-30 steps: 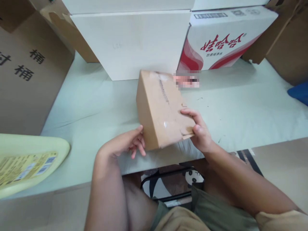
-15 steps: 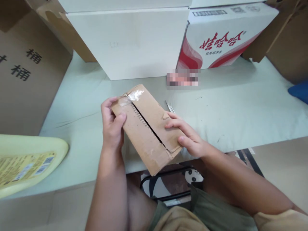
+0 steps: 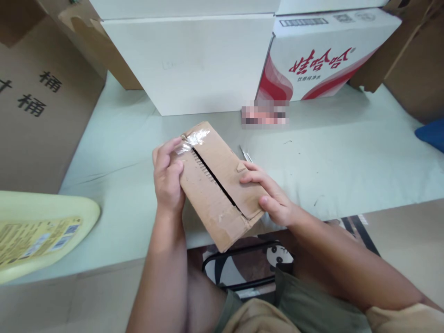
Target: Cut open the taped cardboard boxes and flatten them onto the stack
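Observation:
A small brown cardboard box (image 3: 217, 185) is held above the near edge of the pale table (image 3: 347, 152), its top facing me with a dark slit between the two flaps and torn clear tape at the far corner. My left hand (image 3: 168, 180) grips the box's far-left end, thumb pressed on the flap beside the tape. My right hand (image 3: 268, 196) clasps the near-right end, fingers lying over the right flap. A thin metal blade (image 3: 244, 153) lies on the table just behind the box.
A large white carton (image 3: 190, 60) and a red-and-white printed carton (image 3: 322, 55) stand at the back. A brown carton with black characters (image 3: 38, 106) is at the left, a pale yellow object with a label (image 3: 38, 236) at lower left, something blue (image 3: 432, 134) at the right edge.
The box was turned from standing on the table to flaps-up in both hands. My left hand moved from its lower side to the taped far end. Since half a second ago, little has shifted.

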Demonstrator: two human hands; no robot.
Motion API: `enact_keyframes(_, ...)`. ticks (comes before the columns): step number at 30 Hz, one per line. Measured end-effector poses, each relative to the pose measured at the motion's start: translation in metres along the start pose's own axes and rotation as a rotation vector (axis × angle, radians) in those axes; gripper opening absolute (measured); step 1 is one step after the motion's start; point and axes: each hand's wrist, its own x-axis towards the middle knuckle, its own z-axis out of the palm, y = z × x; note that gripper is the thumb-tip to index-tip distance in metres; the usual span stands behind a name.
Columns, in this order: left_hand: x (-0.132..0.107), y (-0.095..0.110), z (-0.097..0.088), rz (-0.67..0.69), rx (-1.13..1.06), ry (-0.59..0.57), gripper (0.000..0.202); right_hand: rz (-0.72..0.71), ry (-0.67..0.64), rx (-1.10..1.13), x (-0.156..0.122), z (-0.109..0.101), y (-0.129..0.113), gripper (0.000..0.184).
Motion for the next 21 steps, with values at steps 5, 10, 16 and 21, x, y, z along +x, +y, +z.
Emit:
enact_keyframes(5, 0.002, 0.012, 0.005, 0.044, 0.010, 0.071, 0.040, -0.020, 0.002, 0.014, 0.000, 0.001, 0.000, 0.039)
enact_keyframes(10, 0.006, 0.027, 0.007, 0.046, 0.064, 0.097, 0.027, 0.031, -0.004, -0.027, 0.000, 0.001, -0.002, 0.043)
enact_keyframes(16, 0.006, 0.026, 0.008, 0.041, 0.081, 0.101, 0.028, 0.011, 0.110, -0.063, -0.002, -0.010, 0.005, 0.053)
enact_keyframes(21, 0.005, 0.025, 0.008, 0.047, 0.056, 0.074, 0.030, 0.506, 0.341, -0.714, 0.006, -0.034, 0.009, 0.046)
